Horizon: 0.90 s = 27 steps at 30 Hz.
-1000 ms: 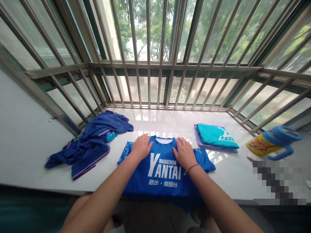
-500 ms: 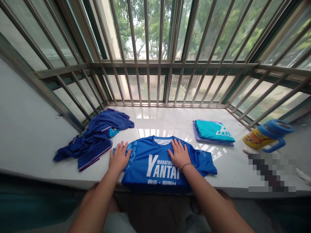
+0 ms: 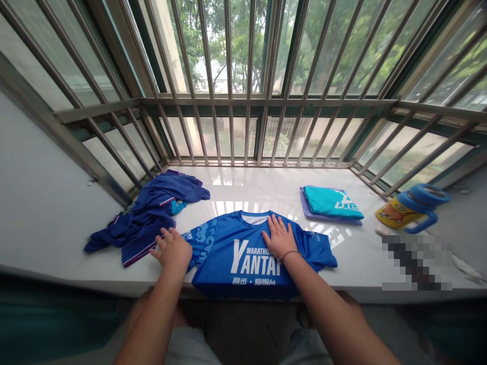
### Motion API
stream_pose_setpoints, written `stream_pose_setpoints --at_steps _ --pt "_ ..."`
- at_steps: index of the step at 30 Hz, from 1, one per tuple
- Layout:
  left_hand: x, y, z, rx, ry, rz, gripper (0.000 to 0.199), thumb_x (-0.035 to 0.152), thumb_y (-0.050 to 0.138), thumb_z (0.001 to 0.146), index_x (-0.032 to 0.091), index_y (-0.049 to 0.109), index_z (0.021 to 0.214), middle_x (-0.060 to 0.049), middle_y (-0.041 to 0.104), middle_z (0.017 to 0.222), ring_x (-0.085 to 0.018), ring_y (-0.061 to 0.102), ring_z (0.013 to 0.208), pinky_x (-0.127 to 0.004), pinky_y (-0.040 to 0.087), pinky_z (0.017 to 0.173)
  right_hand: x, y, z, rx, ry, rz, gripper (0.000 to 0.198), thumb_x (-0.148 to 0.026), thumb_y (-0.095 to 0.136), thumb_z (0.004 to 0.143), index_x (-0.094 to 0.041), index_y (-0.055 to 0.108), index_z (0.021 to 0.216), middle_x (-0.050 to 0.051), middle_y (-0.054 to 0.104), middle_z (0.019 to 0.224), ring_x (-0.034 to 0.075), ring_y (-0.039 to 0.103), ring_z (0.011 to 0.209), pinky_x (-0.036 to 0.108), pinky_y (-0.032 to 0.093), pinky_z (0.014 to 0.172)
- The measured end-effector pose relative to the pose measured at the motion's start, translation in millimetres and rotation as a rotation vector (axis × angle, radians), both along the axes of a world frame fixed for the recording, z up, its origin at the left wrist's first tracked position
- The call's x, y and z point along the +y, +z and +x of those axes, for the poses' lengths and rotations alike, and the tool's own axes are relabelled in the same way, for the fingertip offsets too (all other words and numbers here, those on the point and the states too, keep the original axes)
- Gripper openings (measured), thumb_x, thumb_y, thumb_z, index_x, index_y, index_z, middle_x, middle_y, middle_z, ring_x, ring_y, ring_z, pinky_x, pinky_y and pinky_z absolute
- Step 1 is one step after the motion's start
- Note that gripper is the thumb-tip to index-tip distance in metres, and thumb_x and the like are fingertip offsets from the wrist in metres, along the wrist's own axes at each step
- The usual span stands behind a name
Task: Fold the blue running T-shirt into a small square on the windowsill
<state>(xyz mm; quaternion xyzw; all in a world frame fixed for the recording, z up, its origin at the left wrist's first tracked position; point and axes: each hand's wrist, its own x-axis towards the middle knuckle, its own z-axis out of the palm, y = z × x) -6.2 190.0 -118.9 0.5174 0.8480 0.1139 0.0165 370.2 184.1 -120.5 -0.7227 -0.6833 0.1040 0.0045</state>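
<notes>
1. Blue shirt lies front-up on the white window ledge, collar toward the bars, white "MARATHON YANTAI" print showing. Its hem hangs a little over the ledge's near edge.
2. Right hand lies flat on the shirt's chest just below the collar, fingers spread, palm down, gripping nothing. Thin bracelet on that wrist.
3. Left hand is at the shirt's left sleeve, fingers curled at the sleeve's outer end. Cannot tell whether it pinches the cloth or only rests on it.
4. Left sleeve has a lighter cloud-like pattern and lies spread out sideways; right sleeve lies flat on the ledge.
5. Dark blue clothes pile, crumpled, sits just left of the left hand, near the ledge's left corner.
6. Folded teal shirt sits on a folded purple cloth, right of the blue shirt, apart from it.
7. Blue-and-yellow bottle with handle lies on its side at the far right.
8. Metal window bars enclose the ledge; green trees outside.
</notes>
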Motion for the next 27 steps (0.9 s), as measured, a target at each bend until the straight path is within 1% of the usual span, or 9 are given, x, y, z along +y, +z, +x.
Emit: stream_pose_setpoints --at_steps 3,5,7,10,13,15,19,22,27 --pt "9 20.1 65 0.037 -0.383 0.095 0.067 0.026 0.022 0.110 0.002 0.038 0.171 -0.024 0.022 0.182 -0.042 0.022 0.170 -0.068 0.028 0.132 0 0 0 -0.003 0.003 -0.005 0.079 -0.061 0.027 0.112 -0.021 0.020 0.180 0.006 0.010 0.186 0.029 0.008 0.173 0.060 0.005 0.137" --pt "16 26.2 114 -0.004 -0.733 0.079 0.064 0.032 0.025 0.113 0.013 0.040 0.172 -0.016 0.027 0.183 -0.034 0.025 0.170 -0.058 0.028 0.136 1 1 -1 -0.009 0.005 -0.006 0.079 -0.061 0.026 0.113 -0.021 0.020 0.180 0.006 0.009 0.186 0.029 0.008 0.173 0.060 0.005 0.137" --pt "23 22.8 153 -0.044 -0.920 0.009 0.062 0.042 0.031 0.114 0.021 0.044 0.171 -0.011 0.032 0.182 -0.031 0.027 0.169 -0.056 0.028 0.136 2 3 -3 -0.014 0.003 -0.011 0.078 -0.061 0.027 0.113 -0.021 0.020 0.180 0.007 0.009 0.186 0.029 0.008 0.173 0.060 0.006 0.137" --pt "34 4.6 178 -0.075 -0.890 -0.083 0.065 0.053 0.036 0.113 0.027 0.044 0.171 -0.010 0.031 0.182 -0.032 0.027 0.169 -0.062 0.021 0.137 -3 6 0 0.002 0.019 -0.002 0.075 -0.057 0.027 0.114 -0.020 0.022 0.179 0.007 0.011 0.186 0.029 0.009 0.173 0.060 0.009 0.137" --pt "42 -13.0 176 -0.076 -0.811 -0.068 0.069 0.058 0.034 0.112 0.028 0.040 0.174 -0.009 0.023 0.185 -0.032 0.022 0.171 -0.065 0.014 0.137 -22 5 22 0.011 0.009 0.125 0.071 -0.049 0.020 0.116 -0.018 0.022 0.179 0.007 0.011 0.186 0.027 0.010 0.173 0.057 0.011 0.138" --pt "44 -18.3 172 -0.071 -0.813 -0.065 0.070 0.060 0.032 0.112 0.028 0.038 0.174 -0.008 0.021 0.185 -0.032 0.021 0.171 -0.065 0.013 0.137 -41 1 50 -0.014 -0.089 0.183 0.070 -0.045 0.016 0.115 -0.015 0.024 0.179 0.010 0.014 0.186 0.028 0.012 0.172 0.058 0.013 0.137" --pt "46 -17.6 171 -0.057 -0.803 -0.089 0.072 0.064 0.030 0.111 0.031 0.036 0.175 -0.004 0.020 0.185 -0.030 0.019 0.172 -0.063 0.012 0.138 -76 -12 120 -0.086 -0.362 0.035 0.076 -0.053 0.022 0.112 -0.013 0.030 0.177 0.012 0.020 0.184 0.034 0.019 0.171 0.064 0.021 0.134" --pt "45 -16.1 173 -0.047 -0.793 -0.093 0.072 0.064 0.030 0.111 0.033 0.037 0.175 -0.003 0.019 0.186 -0.029 0.019 0.172 -0.063 0.013 0.139 -90 -18 158 -0.105 -0.471 0.025 0.080 -0.057 0.021 0.111 -0.012 0.029 0.176 0.014 0.023 0.184 0.034 0.022 0.169 0.062 0.025 0.133" --pt "44 -16.2 173 -0.071 -0.805 -0.068 0.071 0.061 0.034 0.111 0.029 0.039 0.174 -0.007 0.021 0.185 -0.032 0.021 0.171 -0.066 0.014 0.138 -94 -8 174 -0.139 -0.478 0.168 0.073 -0.055 0.039 0.108 -0.005 0.054 0.159 0.027 0.055 0.160 0.041 0.054 0.145 0.053 0.046 0.118"
